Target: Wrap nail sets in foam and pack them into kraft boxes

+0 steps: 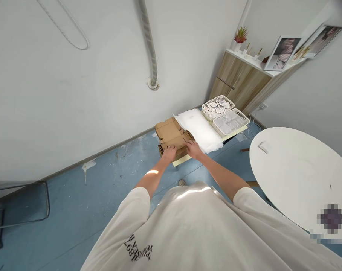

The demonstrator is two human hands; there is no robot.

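A brown cardboard box [169,130], unfolded flat with flaps and creases showing, lies on a stack of similar flattened cardboard at the near end of a low table. My left hand [169,153] is closed on its near left edge, fingers bent over the cardboard. At the near right corner, beside some raised flaps, my right hand [193,149] grips the same piece. Both thumbs are partly hidden. White foam sheets [197,126] lie just right of the cardboard.
Beyond the sheets stand a white basket [204,113] of small packets and a second basket [223,132] of clear bags. A round white table [298,165] is at right, a wooden cabinet [244,75] behind. A black metal frame [48,199] stands far left.
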